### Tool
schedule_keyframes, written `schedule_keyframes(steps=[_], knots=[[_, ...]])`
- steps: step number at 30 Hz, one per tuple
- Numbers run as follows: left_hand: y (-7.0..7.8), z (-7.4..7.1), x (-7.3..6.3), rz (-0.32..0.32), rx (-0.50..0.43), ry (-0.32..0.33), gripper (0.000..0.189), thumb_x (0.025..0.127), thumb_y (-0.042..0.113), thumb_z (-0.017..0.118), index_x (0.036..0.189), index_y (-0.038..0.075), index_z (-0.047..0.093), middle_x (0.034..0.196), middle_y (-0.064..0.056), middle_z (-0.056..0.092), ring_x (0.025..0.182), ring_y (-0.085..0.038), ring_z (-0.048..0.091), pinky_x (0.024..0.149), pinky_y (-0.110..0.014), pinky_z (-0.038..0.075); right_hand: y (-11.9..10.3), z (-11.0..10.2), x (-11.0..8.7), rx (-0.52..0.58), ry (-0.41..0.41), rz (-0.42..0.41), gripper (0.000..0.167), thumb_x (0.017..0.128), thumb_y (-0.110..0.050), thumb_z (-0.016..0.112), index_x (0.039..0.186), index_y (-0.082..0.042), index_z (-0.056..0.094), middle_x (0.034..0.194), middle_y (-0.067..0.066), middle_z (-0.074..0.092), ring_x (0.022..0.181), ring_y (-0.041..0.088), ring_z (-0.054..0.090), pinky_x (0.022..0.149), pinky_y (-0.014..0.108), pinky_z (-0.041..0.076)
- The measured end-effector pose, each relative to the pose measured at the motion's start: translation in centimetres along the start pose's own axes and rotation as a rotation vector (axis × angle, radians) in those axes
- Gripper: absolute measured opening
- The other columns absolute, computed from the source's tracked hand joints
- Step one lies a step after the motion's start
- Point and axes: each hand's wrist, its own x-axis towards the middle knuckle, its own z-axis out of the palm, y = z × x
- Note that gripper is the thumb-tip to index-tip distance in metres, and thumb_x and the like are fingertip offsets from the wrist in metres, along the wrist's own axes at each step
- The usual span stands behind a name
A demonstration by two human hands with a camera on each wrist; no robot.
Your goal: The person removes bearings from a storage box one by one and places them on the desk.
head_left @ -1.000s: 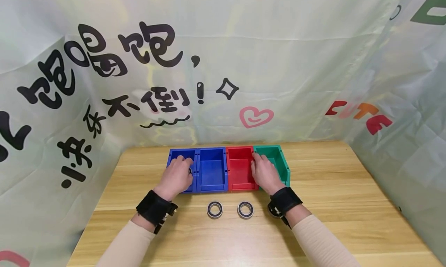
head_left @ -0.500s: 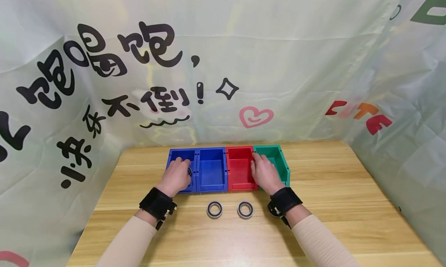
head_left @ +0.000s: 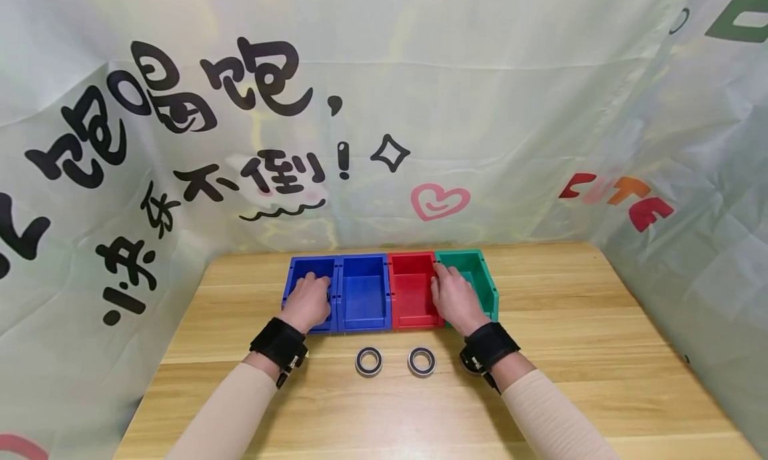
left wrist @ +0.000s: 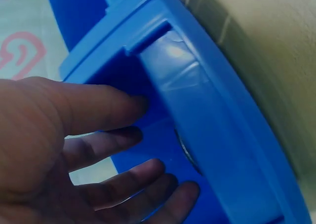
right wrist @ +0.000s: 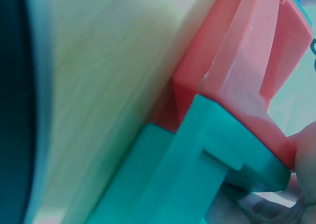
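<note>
My left hand (head_left: 307,301) reaches into the leftmost blue bin (head_left: 295,265). In the left wrist view, that hand's (left wrist: 113,150) fingers are spread and loosely bent, with nothing between them. A thin shiny arc, the edge of a ring bearing (left wrist: 186,149), shows behind the bin's front lip (left wrist: 197,100). My right hand (head_left: 457,300) pinches the adjoining walls of the red bin (head_left: 414,290) and green bin (head_left: 480,273), its thumb on the red side. Two ring bearings, the left one (head_left: 369,362) and the right one (head_left: 422,362), lie flat on the table before the bins.
A second blue bin (head_left: 364,293) stands between the leftmost one and the red bin, all in one row. Another round thing is mostly hidden under my right wristband (head_left: 492,347). Printed cloth (head_left: 510,147) hangs behind the wooden table (head_left: 570,353) and at its sides.
My left hand has shifted slightly within the leftmost bin and its wrist has moved right. The bearing beside its fingers is now mostly hidden in the head view. My right hand stays put.
</note>
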Motion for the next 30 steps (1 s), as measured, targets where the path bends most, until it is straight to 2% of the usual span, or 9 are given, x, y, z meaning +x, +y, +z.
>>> schedule_keyframes(steps=[11,20,30], knots=[[-0.6,1.0,0.7,-0.016,0.007,0.005,0.045,0.082,-0.001,0.064,0.127,-0.003,0.058,0.119,-0.03,0.052,0.108,-0.047,0.049,0.087,-0.054,0.045,0.0,0.0,0.0,0.003,-0.008,0.015,0.038,0.095,-0.016,0.059,0.129,0.001,0.054,0.108,0.021,0.06,0.088,0.034,0.062,0.075,0.047,0.054],[-0.7,1.4,1.0,-0.06,0.031,-0.04,0.045,0.083,0.003,0.066,0.127,0.0,0.059,0.122,-0.029,0.05,0.111,-0.046,0.048,0.087,-0.055,0.045,0.0,-0.1,0.0,0.003,-0.012,0.014,0.038,0.096,-0.016,0.058,0.13,0.001,0.053,0.108,0.021,0.06,0.088,0.034,0.063,0.075,0.046,0.054],[-0.7,1.7,1.3,-0.078,0.047,-0.051,0.042,0.084,0.003,0.067,0.125,0.0,0.06,0.121,-0.029,0.05,0.109,-0.045,0.048,0.084,-0.054,0.047,0.0,0.0,0.1,-0.001,-0.002,0.012,0.038,0.095,-0.016,0.058,0.129,0.0,0.054,0.107,0.021,0.06,0.086,0.033,0.063,0.074,0.046,0.054]])
